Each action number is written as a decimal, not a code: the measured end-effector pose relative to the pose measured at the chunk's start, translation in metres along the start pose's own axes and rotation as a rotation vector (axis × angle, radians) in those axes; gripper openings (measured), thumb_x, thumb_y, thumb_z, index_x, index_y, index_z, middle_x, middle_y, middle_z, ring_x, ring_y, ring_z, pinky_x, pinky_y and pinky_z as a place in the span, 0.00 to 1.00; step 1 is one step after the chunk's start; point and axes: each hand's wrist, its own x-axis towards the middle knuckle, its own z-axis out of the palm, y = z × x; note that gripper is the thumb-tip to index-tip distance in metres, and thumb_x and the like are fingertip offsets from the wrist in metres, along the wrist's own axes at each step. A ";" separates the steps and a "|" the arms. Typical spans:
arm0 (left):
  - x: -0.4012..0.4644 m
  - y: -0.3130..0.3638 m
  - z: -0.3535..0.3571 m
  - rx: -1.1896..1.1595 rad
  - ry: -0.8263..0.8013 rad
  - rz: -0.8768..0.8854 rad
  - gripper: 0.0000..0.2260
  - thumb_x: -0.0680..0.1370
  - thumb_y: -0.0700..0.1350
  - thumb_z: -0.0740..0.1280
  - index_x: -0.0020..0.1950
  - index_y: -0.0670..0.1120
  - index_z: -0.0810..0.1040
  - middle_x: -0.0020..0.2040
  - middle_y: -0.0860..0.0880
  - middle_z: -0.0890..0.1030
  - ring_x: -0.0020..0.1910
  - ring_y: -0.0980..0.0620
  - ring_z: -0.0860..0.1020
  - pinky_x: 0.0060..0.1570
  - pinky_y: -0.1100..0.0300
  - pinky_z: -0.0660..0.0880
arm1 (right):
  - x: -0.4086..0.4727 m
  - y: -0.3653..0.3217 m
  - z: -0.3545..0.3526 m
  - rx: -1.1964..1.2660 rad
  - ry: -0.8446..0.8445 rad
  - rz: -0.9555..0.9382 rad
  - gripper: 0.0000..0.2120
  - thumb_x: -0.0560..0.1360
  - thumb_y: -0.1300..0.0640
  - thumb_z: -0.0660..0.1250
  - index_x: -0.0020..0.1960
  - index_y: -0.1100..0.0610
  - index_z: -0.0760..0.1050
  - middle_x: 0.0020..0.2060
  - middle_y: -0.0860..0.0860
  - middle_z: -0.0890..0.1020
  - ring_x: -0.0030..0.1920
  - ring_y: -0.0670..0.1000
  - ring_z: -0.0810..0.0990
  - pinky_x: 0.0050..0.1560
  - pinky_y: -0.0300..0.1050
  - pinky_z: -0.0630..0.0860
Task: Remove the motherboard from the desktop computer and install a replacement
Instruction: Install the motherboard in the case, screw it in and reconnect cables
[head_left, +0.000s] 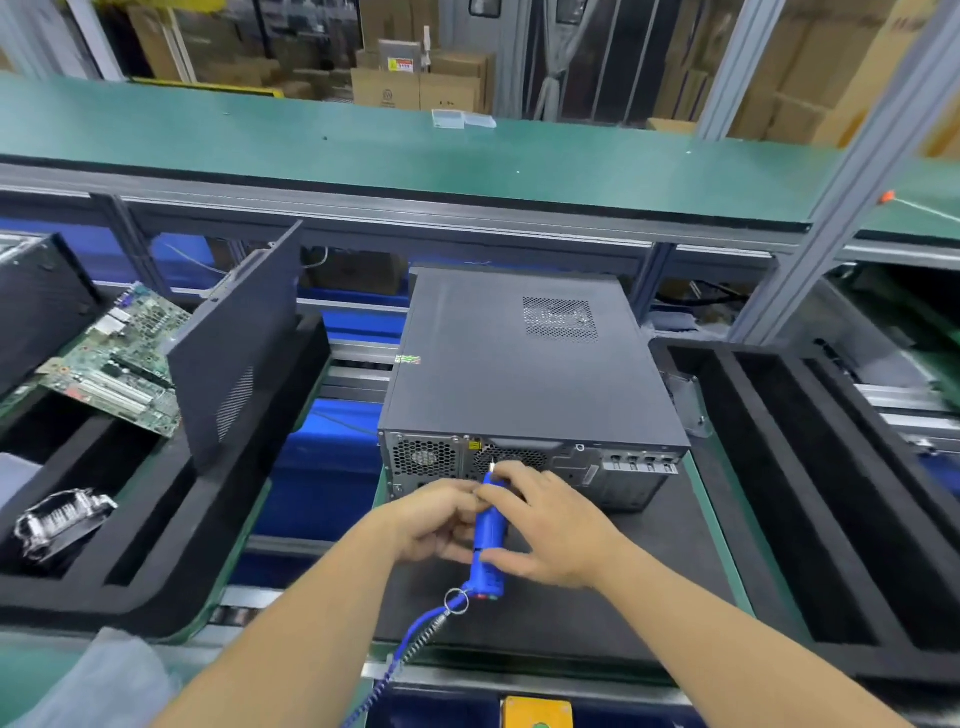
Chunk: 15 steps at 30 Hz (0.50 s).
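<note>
At desk's near edge, both hands on blue electric screwdriver (487, 540), tip close to rear panel of closed desktop computer (524, 374).
Left hand (436, 522) pinching near the bit, right hand (540, 530) curled round the barrel; beyond, dark steel case lying flat on black mat, likely heavy, rigid, sharp-edged, best lifted by both sides. Farther left, bare green motherboard (117, 358), light but fragile, better held by edges.
</note>
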 end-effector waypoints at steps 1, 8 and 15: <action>0.000 0.000 0.002 -0.048 0.005 0.010 0.12 0.82 0.38 0.59 0.59 0.46 0.81 0.46 0.46 0.83 0.43 0.50 0.82 0.48 0.48 0.81 | 0.001 0.000 0.000 0.016 0.010 0.022 0.29 0.74 0.35 0.62 0.68 0.49 0.63 0.64 0.51 0.68 0.51 0.52 0.74 0.54 0.48 0.75; -0.005 -0.012 0.020 -0.411 0.070 0.060 0.13 0.83 0.45 0.60 0.59 0.42 0.81 0.47 0.38 0.82 0.44 0.42 0.81 0.43 0.50 0.79 | 0.005 -0.010 -0.001 0.217 -0.023 0.180 0.33 0.74 0.33 0.59 0.74 0.48 0.67 0.69 0.45 0.63 0.52 0.51 0.76 0.53 0.47 0.76; -0.004 -0.013 0.049 -0.591 0.096 0.062 0.15 0.83 0.48 0.60 0.61 0.40 0.79 0.44 0.39 0.81 0.38 0.41 0.79 0.40 0.49 0.79 | -0.013 -0.015 -0.002 0.376 -0.039 0.200 0.42 0.71 0.31 0.65 0.79 0.45 0.56 0.76 0.37 0.52 0.64 0.47 0.74 0.61 0.45 0.75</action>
